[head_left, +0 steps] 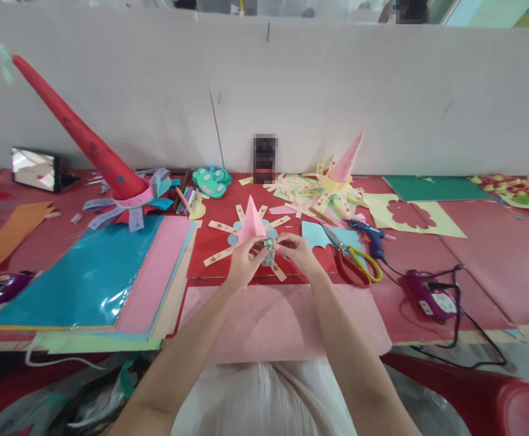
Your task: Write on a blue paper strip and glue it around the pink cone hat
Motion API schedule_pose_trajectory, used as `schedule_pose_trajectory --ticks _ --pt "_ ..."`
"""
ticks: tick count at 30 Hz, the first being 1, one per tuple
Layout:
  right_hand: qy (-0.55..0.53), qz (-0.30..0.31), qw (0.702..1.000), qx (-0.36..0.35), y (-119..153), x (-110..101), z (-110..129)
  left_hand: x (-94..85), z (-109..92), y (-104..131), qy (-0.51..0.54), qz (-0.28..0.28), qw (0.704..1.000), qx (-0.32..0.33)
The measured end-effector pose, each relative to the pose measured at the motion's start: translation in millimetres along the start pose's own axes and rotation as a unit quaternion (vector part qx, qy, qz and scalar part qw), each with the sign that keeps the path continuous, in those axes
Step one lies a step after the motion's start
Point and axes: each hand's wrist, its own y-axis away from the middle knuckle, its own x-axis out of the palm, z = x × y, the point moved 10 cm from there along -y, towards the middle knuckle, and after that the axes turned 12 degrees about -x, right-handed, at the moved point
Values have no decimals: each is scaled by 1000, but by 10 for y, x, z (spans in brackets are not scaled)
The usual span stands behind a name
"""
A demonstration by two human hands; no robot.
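My left hand [245, 261] and my right hand [295, 249] meet at the middle of the table, fingers pinched on a small pale-blue patterned paper strip [269, 253] between them. Just behind stands a pink paper cone [251, 221], upright, its base partly hidden by my left hand. Around the cone, cream paper strips with brown stars [219, 257] spread out like rays, with light-blue paper discs [232, 239] between them. All this rests on a red paper sheet [196, 266]. A pink mat [282, 321] lies under my forearms.
To the right are scissors [352, 266] with red and yellow handles, a blue glue gun [373, 238] and a purple power strip [430, 297] with black cables. Leftward lie a blue sheet [82, 278] and a tall red cone [82, 133]. Another pink cone [348, 160] stands behind among loose strips.
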Motion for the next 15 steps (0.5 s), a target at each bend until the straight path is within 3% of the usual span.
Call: schedule_pose_trajectory --ticks 15 --pt "22 -24 999 2 0 -54 11 14 18 -19 6 17 1000 -19"
